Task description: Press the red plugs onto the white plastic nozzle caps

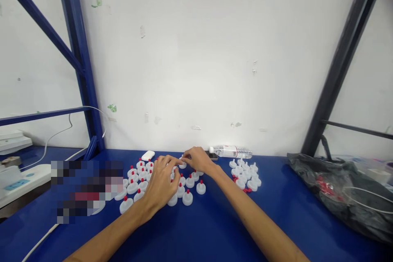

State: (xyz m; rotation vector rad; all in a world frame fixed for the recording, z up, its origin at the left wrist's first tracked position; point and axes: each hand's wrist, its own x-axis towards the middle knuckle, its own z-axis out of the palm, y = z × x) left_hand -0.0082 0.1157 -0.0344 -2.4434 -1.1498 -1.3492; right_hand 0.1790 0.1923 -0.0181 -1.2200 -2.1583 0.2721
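Note:
Several white plastic caps with red tips [188,197] stand in a cluster on the blue table [208,229]. My left hand [161,184] lies over the middle of that cluster, fingers stretched toward the far caps. My right hand [199,159] is at the cluster's far edge, its fingers pinched on a white cap [183,164]. A second group of plain white caps [245,172] sits to the right, with small loose red tips [246,190] at its near edge.
A clear water bottle [231,152] lies against the wall beside a dark phone [212,156]. A small white device [148,155] is at the back left. A black plastic bag [340,190] fills the right side. A white power strip [21,180] and cables sit at the left.

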